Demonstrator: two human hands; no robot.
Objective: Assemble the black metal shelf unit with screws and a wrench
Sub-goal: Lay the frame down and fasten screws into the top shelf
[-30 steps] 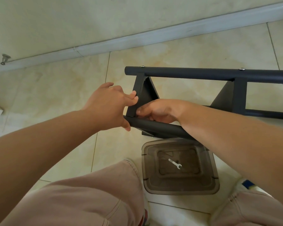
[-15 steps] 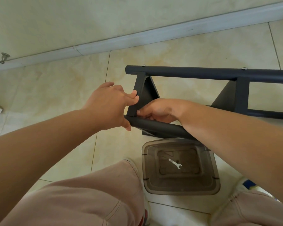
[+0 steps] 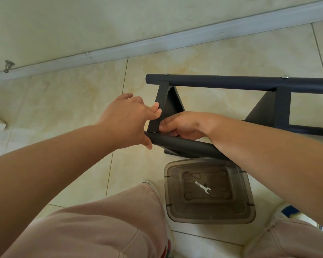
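- Shelf frame (image 3: 231, 83), black metal, lies on its side on the tiled floor (image 3: 73, 101) by the wall; no writing is readable on it
- left hand (image 3: 127, 120) grips the near tube's end; right hand (image 3: 185, 125) pinches the upright bracket beside it; the hands almost touch
- wrench (image 3: 203, 187) lies in a smoky plastic box (image 3: 209, 213) below the frame

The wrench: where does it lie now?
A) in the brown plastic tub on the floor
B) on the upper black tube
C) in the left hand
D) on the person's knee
A: the wrench lies on the bottom of the tub, and neither hand touches it.
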